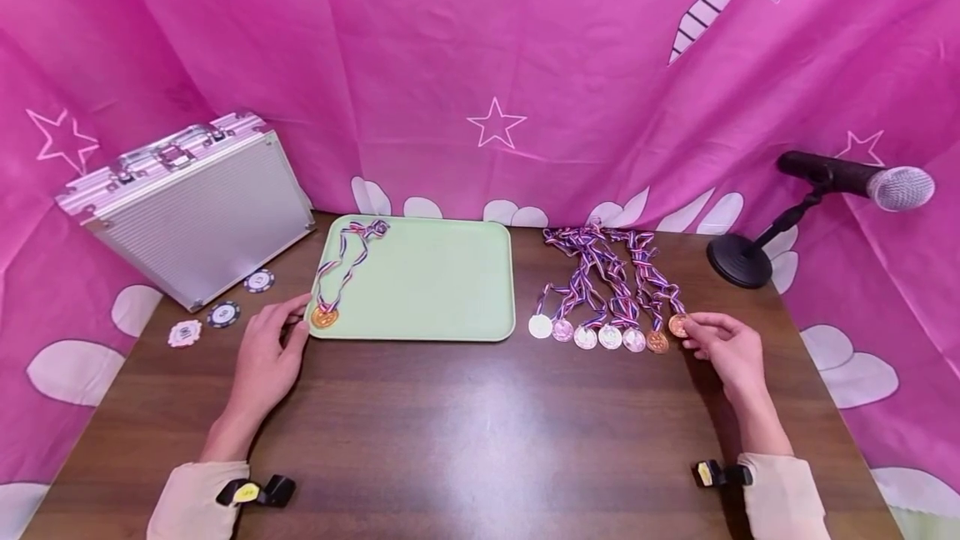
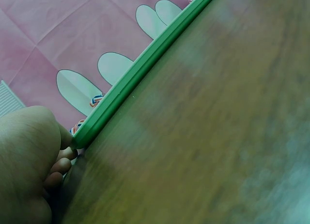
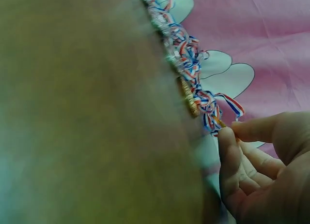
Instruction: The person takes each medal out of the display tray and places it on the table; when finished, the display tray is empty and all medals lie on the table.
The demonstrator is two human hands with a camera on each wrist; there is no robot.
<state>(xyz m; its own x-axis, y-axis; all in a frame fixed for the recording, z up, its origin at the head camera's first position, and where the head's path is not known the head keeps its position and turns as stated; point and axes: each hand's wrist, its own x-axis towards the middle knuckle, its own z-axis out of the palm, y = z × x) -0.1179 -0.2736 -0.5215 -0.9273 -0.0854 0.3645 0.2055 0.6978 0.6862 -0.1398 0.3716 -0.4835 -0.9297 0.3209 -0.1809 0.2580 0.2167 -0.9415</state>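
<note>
My left hand [image 1: 268, 352] grips the front left corner of a pale green tray [image 1: 420, 290], its thumb at the rim in the left wrist view. A gold-coloured medal [image 1: 325, 317] lies at that corner inside the tray, its striped ribbon [image 1: 352, 261] running to the back. On the right, my right hand [image 1: 726, 348] pinches a bronze-coloured medal [image 1: 678, 325] between thumb and index finger. This medal is the rightmost of a row; beside it lie another bronze-coloured medal [image 1: 657, 342] and several silver-looking medals [image 1: 610, 337]. Their red, white and blue ribbons [image 1: 600, 261] tangle behind them.
A silver case [image 1: 202, 223] stands at the back left. Several poker chips [image 1: 223, 314] lie in front of it. At the back right a microphone [image 1: 855, 177] sits on a black stand [image 1: 739, 261]. A pink curtain [image 1: 450, 65] hangs behind the wooden table [image 1: 465, 423].
</note>
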